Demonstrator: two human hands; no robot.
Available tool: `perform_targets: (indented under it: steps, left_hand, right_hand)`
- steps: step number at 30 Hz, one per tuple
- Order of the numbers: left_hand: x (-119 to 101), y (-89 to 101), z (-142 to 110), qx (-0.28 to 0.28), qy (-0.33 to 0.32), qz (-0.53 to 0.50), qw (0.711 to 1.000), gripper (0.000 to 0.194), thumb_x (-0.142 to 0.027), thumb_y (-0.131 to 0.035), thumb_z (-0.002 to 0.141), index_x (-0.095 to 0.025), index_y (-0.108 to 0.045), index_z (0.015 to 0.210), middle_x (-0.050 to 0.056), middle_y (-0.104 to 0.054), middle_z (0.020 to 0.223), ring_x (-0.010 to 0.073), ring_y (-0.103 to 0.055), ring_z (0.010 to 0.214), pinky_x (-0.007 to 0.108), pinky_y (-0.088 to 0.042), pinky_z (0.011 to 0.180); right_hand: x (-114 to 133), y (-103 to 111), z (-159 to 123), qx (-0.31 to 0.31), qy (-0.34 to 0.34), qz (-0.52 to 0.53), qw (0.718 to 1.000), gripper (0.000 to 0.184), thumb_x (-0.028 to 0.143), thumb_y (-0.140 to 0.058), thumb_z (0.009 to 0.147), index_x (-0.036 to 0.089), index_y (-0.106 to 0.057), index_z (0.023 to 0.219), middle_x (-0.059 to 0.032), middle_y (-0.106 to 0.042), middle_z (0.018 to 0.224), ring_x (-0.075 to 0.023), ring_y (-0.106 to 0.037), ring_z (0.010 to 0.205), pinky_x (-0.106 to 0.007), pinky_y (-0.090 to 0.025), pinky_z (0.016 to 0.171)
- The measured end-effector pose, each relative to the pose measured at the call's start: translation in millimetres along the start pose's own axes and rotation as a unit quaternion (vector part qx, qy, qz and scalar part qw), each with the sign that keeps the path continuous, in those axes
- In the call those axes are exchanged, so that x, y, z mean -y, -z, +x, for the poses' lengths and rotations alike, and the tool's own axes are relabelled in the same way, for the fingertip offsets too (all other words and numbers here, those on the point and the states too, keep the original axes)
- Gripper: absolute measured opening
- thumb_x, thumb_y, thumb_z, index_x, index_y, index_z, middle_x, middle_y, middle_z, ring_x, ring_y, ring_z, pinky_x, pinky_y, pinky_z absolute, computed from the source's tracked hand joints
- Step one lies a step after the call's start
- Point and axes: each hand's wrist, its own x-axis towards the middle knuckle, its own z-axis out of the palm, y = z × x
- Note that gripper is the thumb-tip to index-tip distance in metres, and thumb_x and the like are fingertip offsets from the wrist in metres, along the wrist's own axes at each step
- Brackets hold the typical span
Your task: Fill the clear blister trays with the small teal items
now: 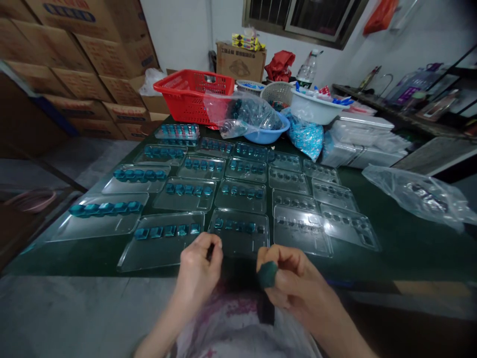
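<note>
At the table edge, left hand point(199, 266) pinches a small dark piece; right hand point(288, 278) grips a teal-capped piece point(267, 274) beside the nearest clear tray point(238, 243).

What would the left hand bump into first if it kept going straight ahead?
Probably the clear plastic tray just beyond the left hand, the one holding small teal pieces. Depth is hard to judge here.

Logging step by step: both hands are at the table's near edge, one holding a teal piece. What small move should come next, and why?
Probably the right hand carries its teal piece forward to the nearest tray, whose row seems partly filled; trays to the right look unfilled.
</note>
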Motion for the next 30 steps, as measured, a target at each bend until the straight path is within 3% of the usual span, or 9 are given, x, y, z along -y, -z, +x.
perform_targets:
  steps: [3, 5, 8, 12, 18, 21, 25, 30]
  left_hand:
    - [-6.1, 5.5, -1.9, 0.096, 0.089, -0.053, 0.99, 0.014, -0.026, -0.053, 0.073, -0.02, -0.059, 0.084, -0.001, -0.052, 0.062, 0.0093, -0.04, 0.047, 0.021, -0.029, 0.044]
    - [-12.6, 4.7, -7.6, 0.179, 0.137, -0.122, 0.966, 0.021, -0.029, -0.049, 0.076, -0.02, -0.057, 0.094, -0.002, -0.051, 0.057, 0.0073, -0.035, 0.041, 0.02, -0.025, 0.039]
    - [-18.9, 0.5, -16.1, 0.234, 0.18, -0.201, 0.934, 0.02, -0.027, -0.052, 0.075, -0.017, -0.059, 0.09, -0.002, -0.048, 0.053, 0.0055, -0.033, 0.04, 0.02, -0.023, 0.039]
    - [-17.6, -0.5, -19.1, 0.225, 0.236, -0.27, 0.906, 0.013, -0.024, -0.056, 0.072, -0.014, -0.06, 0.079, -0.001, -0.047, 0.053, 0.0057, -0.039, 0.043, 0.018, -0.022, 0.038]
    - [-6.5, -2.2, -17.2, 0.289, 0.297, -0.374, 0.83, 0.01, -0.022, -0.053, 0.073, -0.015, -0.053, 0.067, -0.002, -0.043, 0.054, 0.0045, -0.039, 0.038, 0.016, -0.018, 0.033]
    - [-4.1, -5.9, -18.7, 0.298, 0.322, -0.375, 0.816, 0.012, -0.024, -0.052, 0.074, -0.014, -0.054, 0.067, -0.001, -0.044, 0.054, 0.0043, -0.038, 0.039, 0.015, -0.02, 0.032]
    - [-0.4, -10.3, -19.8, 0.233, 0.358, -0.404, 0.809, 0.006, -0.02, -0.056, 0.071, -0.015, -0.055, 0.07, -0.002, -0.045, 0.054, 0.0051, -0.043, 0.045, 0.015, -0.032, 0.04]
    - [2.8, -13.7, -17.4, 0.242, 0.347, -0.466, 0.777, 0.019, -0.024, -0.05, 0.074, -0.015, -0.047, 0.058, -0.004, -0.039, 0.051, 0.0018, -0.03, 0.034, 0.016, -0.02, 0.032]
  right_hand:
    - [3.1, -0.9, -0.8, -0.007, 0.002, -0.014, 1.0, 0.014, 0.026, -0.063, 0.068, 0.015, -0.053, 0.07, 0.0044, -0.041, 0.058, -0.0023, -0.028, 0.041, -0.02, -0.016, 0.041]
    - [-0.5, 0.0, 4.5, -0.015, -0.021, -0.027, 0.999, 0.012, 0.022, -0.063, 0.068, 0.015, -0.054, 0.071, 0.0067, -0.037, 0.05, -0.0023, -0.025, 0.039, -0.02, -0.014, 0.039]
    - [-7.7, 0.8, 12.1, -0.035, -0.042, -0.044, 0.998, 0.013, 0.02, -0.064, 0.067, 0.015, -0.053, 0.069, 0.0084, -0.035, 0.045, -0.002, -0.023, 0.038, -0.019, -0.013, 0.037]
    - [-11.1, 0.0, 12.8, -0.055, -0.042, -0.058, 0.996, 0.013, 0.022, -0.063, 0.068, 0.015, -0.053, 0.069, 0.0086, -0.034, 0.044, -0.0019, -0.022, 0.038, -0.018, -0.013, 0.037]
    - [-11.8, -0.4, 11.8, -0.037, -0.073, -0.049, 0.995, 0.018, 0.03, -0.059, 0.073, 0.014, -0.051, 0.071, 0.0073, -0.034, 0.046, -0.0029, -0.024, 0.041, -0.018, -0.014, 0.038]
    - [-12.5, 1.0, 11.9, -0.057, -0.075, -0.061, 0.994, 0.019, 0.032, -0.057, 0.074, 0.014, -0.05, 0.073, 0.0073, -0.034, 0.048, -0.0027, -0.024, 0.041, -0.017, -0.014, 0.038]
    - [-12.3, 4.5, 12.3, -0.05, -0.081, -0.06, 0.994, 0.019, 0.031, -0.058, 0.074, 0.014, -0.05, 0.074, 0.0073, -0.033, 0.048, -0.0031, -0.024, 0.042, -0.017, -0.014, 0.038]
    - [-12.0, 8.8, 10.9, -0.019, -0.1, -0.064, 0.993, 0.017, 0.032, -0.054, 0.076, 0.015, -0.052, 0.076, 0.0062, -0.032, 0.05, -0.0044, -0.024, 0.044, -0.017, -0.016, 0.038]
